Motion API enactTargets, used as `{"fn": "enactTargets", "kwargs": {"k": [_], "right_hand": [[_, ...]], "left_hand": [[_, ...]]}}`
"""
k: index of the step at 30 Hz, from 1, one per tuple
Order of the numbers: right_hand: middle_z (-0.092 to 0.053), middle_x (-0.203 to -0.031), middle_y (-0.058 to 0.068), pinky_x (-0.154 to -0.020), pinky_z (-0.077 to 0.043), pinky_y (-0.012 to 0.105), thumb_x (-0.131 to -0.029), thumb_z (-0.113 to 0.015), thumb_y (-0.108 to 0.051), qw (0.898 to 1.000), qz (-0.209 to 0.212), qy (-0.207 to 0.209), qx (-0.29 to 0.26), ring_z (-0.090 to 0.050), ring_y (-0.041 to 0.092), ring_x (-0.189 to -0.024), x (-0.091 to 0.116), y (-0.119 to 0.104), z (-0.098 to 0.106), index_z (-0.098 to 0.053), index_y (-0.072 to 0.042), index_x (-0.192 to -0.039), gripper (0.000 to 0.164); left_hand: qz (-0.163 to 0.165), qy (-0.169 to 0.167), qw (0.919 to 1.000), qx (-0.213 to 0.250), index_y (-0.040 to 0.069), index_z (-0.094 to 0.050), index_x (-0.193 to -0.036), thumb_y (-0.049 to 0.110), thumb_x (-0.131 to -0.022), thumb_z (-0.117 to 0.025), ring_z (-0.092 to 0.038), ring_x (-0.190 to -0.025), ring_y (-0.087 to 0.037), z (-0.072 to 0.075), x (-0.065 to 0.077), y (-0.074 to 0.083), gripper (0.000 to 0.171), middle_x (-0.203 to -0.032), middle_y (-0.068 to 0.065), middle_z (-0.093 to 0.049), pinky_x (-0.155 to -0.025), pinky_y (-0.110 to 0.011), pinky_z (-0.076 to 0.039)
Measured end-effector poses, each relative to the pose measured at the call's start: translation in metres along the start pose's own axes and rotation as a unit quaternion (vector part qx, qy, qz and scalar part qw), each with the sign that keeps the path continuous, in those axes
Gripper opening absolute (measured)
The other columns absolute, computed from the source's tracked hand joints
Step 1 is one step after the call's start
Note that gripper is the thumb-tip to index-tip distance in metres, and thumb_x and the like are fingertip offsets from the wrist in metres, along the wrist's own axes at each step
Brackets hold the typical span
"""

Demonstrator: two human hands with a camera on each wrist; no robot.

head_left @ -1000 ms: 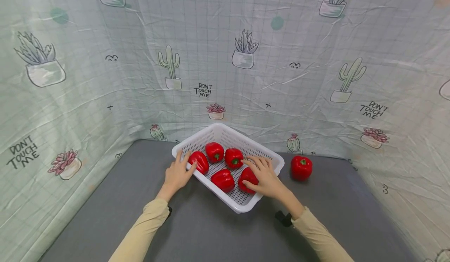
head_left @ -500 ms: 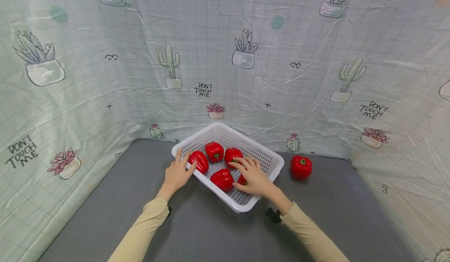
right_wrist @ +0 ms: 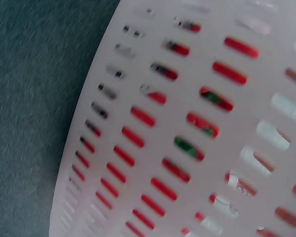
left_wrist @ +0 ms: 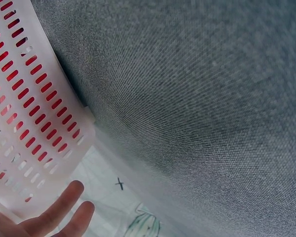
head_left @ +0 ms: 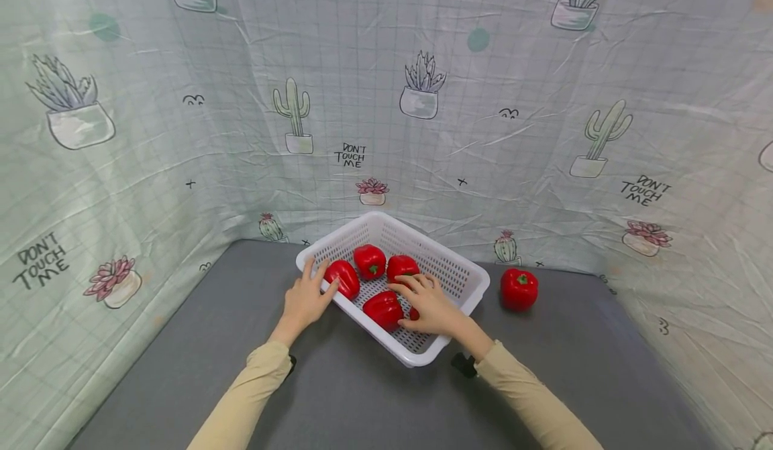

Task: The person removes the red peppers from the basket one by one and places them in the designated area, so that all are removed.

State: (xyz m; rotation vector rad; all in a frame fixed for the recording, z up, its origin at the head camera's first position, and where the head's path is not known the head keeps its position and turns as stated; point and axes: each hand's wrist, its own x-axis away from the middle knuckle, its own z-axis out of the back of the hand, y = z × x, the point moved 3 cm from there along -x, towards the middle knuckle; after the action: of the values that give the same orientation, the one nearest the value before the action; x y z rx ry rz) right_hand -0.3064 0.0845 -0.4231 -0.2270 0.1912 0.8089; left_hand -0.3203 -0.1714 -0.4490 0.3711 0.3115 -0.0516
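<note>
A white perforated plastic basket (head_left: 461,255) stands on the table with several red bell peppers inside. My left hand (head_left: 303,300) rests on its left rim, fingers spread and nearly straight, close to the leftmost pepper (head_left: 341,279). In the left wrist view two extended fingers (left_wrist: 64,205) show past the basket wall (left_wrist: 79,148). Over the right front of the basket, my right hand (head_left: 433,308) holds a bell pepper (head_left: 414,314) from above, covering most of it. Beside its thumb lies another pepper (head_left: 382,310). Only the slotted wall (right_wrist: 172,114) fills the right wrist view, red showing through.
One bell pepper (head_left: 519,289) stands on the grey table (head_left: 356,396), right of the basket. Two more peppers, a back one (head_left: 370,261) and a middle one (head_left: 402,266), sit inside. A cactus-print cloth (head_left: 241,188) hangs behind and along both sides.
My right hand has shifted left and settled over the right-front pepper in the basket, which shows less than before. My left hand and the basket have stayed in place.
</note>
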Motion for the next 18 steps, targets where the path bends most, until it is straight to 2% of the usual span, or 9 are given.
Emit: {"fn": "enactTargets", "kwargs": {"k": [7, 13, 18], "right_hand": [[-0.04, -0.135, 0.008, -0.096, -0.022, 0.058, -0.067, -0.073, -0.037, 0.998, -0.021, -0.061, 0.012, -0.032, 0.028, -0.122, 0.001, 0.012, -0.002, -0.039, -0.021, -0.134, 0.076], [-0.041, -0.132, 0.01, -0.097, -0.018, 0.064, -0.065, -0.075, -0.038, 0.991, -0.043, -0.123, 0.035, -0.031, 0.03, -0.122, 0.001, 0.02, -0.001, -0.044, -0.021, -0.128, 0.072], [-0.043, -0.13, 0.01, -0.098, -0.017, 0.064, -0.06, -0.078, -0.038, 0.984, -0.06, -0.155, 0.061, -0.031, 0.03, -0.122, -0.001, 0.024, -0.002, -0.046, -0.024, -0.124, 0.073]], "left_hand": [[-0.003, 0.009, 0.9999, 0.007, 0.015, -0.038, -0.136, 0.047, -0.088, -0.042, -0.055, -0.092, -0.043, 0.0, 0.0, -0.001, 0.058, -0.142, -0.018, -0.028, -0.065, -0.055, -0.046], [-0.004, 0.012, 0.9999, 0.008, 0.014, -0.038, -0.136, 0.047, -0.088, -0.042, -0.056, -0.092, -0.043, 0.001, 0.0, -0.001, 0.058, -0.142, -0.018, -0.028, -0.065, -0.055, -0.046], [-0.003, 0.011, 0.9999, 0.011, 0.014, -0.038, -0.136, 0.047, -0.088, -0.042, -0.056, -0.093, -0.043, 0.001, 0.001, 0.0, 0.058, -0.142, -0.018, -0.028, -0.065, -0.055, -0.046]]}}
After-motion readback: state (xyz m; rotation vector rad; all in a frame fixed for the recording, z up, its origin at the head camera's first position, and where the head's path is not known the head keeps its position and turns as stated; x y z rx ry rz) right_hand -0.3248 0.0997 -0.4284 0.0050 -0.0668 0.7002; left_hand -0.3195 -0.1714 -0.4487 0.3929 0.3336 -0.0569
